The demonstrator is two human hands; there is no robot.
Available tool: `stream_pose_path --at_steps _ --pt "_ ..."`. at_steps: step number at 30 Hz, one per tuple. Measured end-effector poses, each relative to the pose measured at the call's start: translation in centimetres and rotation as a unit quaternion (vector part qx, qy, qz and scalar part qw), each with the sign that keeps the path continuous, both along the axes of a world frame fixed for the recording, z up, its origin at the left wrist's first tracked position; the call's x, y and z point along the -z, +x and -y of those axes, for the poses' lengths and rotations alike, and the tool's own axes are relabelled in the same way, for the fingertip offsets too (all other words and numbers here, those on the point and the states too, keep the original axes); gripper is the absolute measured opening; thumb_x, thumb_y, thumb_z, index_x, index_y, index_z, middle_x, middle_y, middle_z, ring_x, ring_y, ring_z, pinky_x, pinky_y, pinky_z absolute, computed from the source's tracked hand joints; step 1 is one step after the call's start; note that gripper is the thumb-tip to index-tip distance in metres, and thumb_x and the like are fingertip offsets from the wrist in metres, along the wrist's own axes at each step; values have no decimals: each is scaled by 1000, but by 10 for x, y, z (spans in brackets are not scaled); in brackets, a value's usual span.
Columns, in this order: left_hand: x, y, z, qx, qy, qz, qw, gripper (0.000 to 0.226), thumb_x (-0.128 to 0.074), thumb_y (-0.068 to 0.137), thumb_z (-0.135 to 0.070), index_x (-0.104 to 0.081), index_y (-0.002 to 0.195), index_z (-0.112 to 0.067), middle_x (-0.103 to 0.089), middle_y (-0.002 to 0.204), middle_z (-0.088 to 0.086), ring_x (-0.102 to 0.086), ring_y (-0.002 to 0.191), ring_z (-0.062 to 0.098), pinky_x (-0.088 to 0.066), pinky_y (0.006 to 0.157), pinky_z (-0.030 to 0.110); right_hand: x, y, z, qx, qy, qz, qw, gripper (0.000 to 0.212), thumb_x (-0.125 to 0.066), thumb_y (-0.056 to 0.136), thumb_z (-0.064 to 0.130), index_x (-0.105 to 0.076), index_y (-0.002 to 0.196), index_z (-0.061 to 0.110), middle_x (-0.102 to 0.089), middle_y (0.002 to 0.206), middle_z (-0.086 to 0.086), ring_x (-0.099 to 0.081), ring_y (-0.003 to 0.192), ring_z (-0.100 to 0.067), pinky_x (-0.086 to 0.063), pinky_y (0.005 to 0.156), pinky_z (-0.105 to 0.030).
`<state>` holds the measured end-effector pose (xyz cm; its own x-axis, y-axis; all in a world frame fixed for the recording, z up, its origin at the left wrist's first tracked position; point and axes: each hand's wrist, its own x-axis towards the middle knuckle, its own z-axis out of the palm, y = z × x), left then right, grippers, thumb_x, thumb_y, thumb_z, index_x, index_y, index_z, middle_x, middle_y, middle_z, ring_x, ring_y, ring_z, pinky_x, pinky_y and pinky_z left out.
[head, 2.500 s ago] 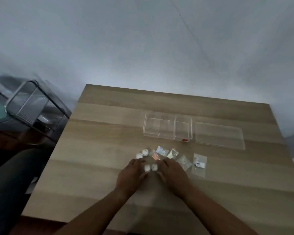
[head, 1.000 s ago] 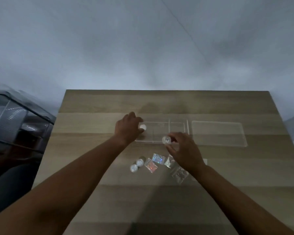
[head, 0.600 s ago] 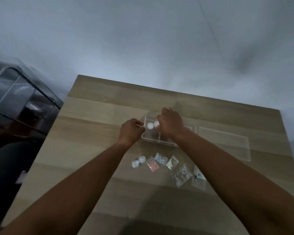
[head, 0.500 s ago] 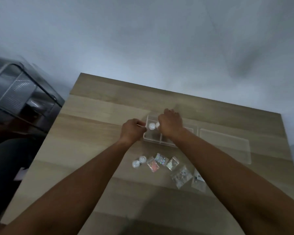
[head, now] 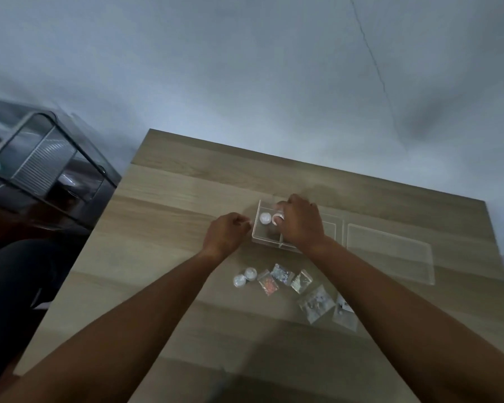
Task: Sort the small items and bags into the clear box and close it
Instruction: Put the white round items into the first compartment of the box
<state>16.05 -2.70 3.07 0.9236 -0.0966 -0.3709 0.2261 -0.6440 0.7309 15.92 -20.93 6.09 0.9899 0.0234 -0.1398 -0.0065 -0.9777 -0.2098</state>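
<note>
Already under way: one small white pot (head: 265,218) sits in the left compartment of the clear box (head: 330,228) as the right hand (head: 300,223), fingers pinched around a second pot (head: 277,219), reaches in beside it. The left hand (head: 226,235) hovers loosely curled, empty, just beside the box. Two pots (head: 245,277), five bags (head: 297,287) and the lid (head: 390,253) remain on the tabletop (head: 163,228).

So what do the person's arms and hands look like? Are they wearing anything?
Both arms are bare, with no sleeves in view. The left hand and right hand wear no gloves. No watch, bracelet or ring shows, though the picture is dim and a bit blurry.
</note>
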Motion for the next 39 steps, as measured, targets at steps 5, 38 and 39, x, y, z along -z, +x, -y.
stream_pose_path --at_steps 5,38,39 --pt "7 -48 -32 88 58 66 992 22 -65 84 -28 -71 105 -32 -73 102 -4 -66 81 11 -49 74 25 -3 -55 -14 -79 143 -37 986 21 -57 89 31 -70 100 20 -67 96 -6 -63 85 -23 -53 80 -41" --pt "-41 33 52 406 360 226 809 30 -62 84 -39 -67 114 -37 -61 114 3 -61 108 26 -49 79 36 22 -159 39 126 179 31 975 30 -66 81 30 -62 107 17 -64 104 -4 -60 94 -23 -47 82 -31" --pt "-40 34 56 433 383 230 783 29 -62 85 -37 -67 114 -36 -61 115 4 -61 108 27 -49 79 37 21 -161 43 131 180 41 974 28 -67 81 29 -63 106 17 -64 102 -4 -60 93 -23 -47 80 -30"
